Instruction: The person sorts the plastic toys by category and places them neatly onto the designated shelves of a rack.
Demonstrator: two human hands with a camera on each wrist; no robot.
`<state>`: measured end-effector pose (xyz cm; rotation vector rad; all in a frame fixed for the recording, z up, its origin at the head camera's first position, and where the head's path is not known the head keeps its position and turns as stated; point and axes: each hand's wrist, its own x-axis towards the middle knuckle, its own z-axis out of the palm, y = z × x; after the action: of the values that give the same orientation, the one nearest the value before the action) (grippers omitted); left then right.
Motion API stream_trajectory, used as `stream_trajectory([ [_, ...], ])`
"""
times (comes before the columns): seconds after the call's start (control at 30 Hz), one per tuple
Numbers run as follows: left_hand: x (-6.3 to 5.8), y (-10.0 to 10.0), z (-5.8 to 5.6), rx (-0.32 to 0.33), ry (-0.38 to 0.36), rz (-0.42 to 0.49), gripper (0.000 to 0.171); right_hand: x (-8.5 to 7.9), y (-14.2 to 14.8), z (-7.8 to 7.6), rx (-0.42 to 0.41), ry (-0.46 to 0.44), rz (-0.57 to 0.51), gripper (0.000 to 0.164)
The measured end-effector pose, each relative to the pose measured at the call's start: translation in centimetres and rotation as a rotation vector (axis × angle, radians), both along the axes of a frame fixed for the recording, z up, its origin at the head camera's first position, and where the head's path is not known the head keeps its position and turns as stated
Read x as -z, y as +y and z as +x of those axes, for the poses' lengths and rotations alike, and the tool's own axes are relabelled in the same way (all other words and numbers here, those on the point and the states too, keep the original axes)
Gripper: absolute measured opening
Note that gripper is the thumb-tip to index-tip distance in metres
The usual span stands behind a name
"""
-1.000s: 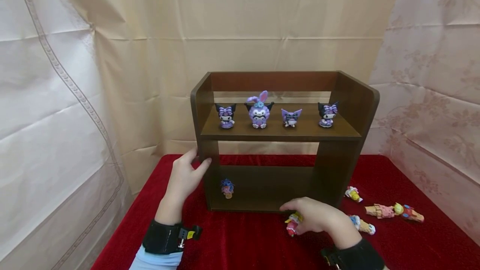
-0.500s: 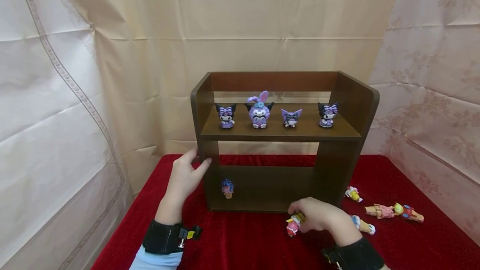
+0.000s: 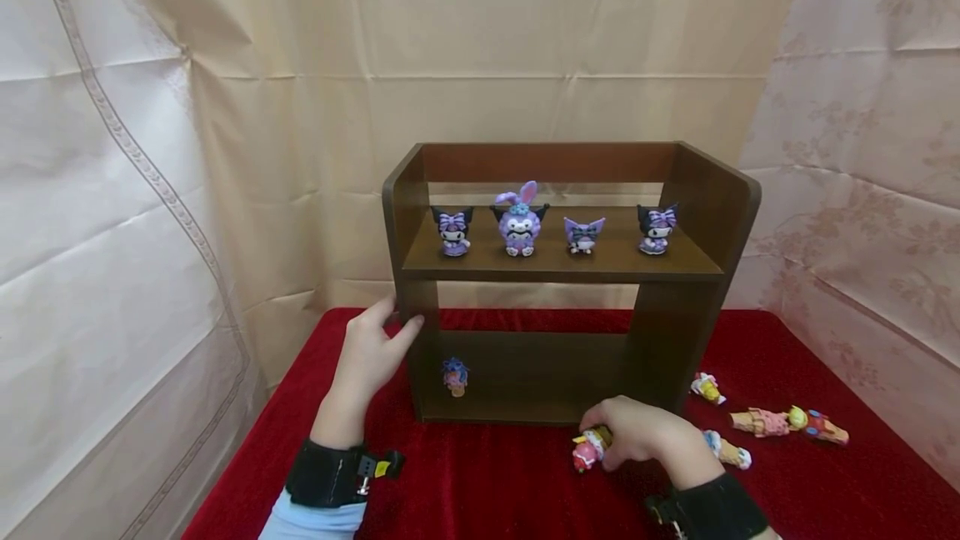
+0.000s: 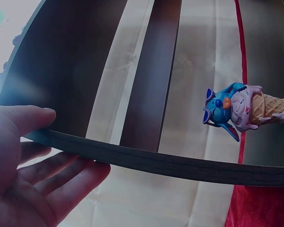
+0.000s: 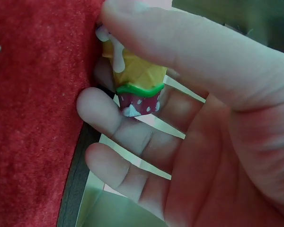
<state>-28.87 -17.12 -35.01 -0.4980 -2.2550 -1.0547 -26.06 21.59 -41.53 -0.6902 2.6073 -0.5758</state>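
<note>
My left hand point(image 3: 372, 352) holds the left side panel of a dark brown two-tier shelf point(image 3: 562, 277), thumb on the inner face and fingers outside. In the right wrist view, a small ice-cream-cone figurine point(image 5: 141, 73), with a yellow waffle cone and a green and dark red base, is pinched between my right thumb and fingers. The head view shows my right hand point(image 3: 637, 432) low over the red cloth, just before the shelf's front edge, the figurine's pink end pointing left. A blue character on a waffle cone point(image 4: 248, 106) stands at the left of the lower tier.
Several purple and black figurines, one a bunny-eared figure point(image 3: 519, 227), stand along the upper tier. Right of the shelf, more cone figurines lie on the red cloth point(image 3: 487, 490), among them a pink one point(image 3: 759, 422) and a yellow one point(image 3: 707, 388). Curtains point(image 3: 570, 40) hang behind.
My right fingers have drawn in from reaching over the figurine to pinching it, and the hand has shifted slightly right. The left hand keeps its place on the shelf.
</note>
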Motion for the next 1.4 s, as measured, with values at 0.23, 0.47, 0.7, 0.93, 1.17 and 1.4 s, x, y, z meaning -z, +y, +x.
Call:
stream_trajectory([
  [0.23, 0.04, -0.01, -0.19, -0.015, 0.031, -0.016, 0.035, -0.03, 0.22, -0.3, -0.038, 0.038, -0.005, 0.042],
  [0.47, 0.08, -0.01, -0.13, -0.011, 0.012, -0.01, 0.036, 0.12, 0.33, -0.16, -0.041, 0.038, -0.015, 0.038],
  [0.7, 0.04, 0.02, -0.05, -0.015, 0.004, -0.011, 0.036, 0.01, 0.3, -0.12, -0.049, 0.029, -0.041, 0.04],
  [0.93, 0.0, 0.02, 0.01, -0.023, 0.005, -0.018, 0.035, -0.05, 0.4, -0.15, -0.058, 0.027, -0.04, 0.039],
  [1.17, 0.02, 0.01, -0.04, -0.017, 0.003, -0.012, 0.035, -0.02, 0.17, -0.12, -0.054, 0.016, -0.04, 0.04],
  [1.4, 0.08, 0.0, -0.13, -0.01, -0.001, -0.006, 0.035, 0.09, -0.14, -0.05, -0.014, -0.014, -0.01, 0.04],
])
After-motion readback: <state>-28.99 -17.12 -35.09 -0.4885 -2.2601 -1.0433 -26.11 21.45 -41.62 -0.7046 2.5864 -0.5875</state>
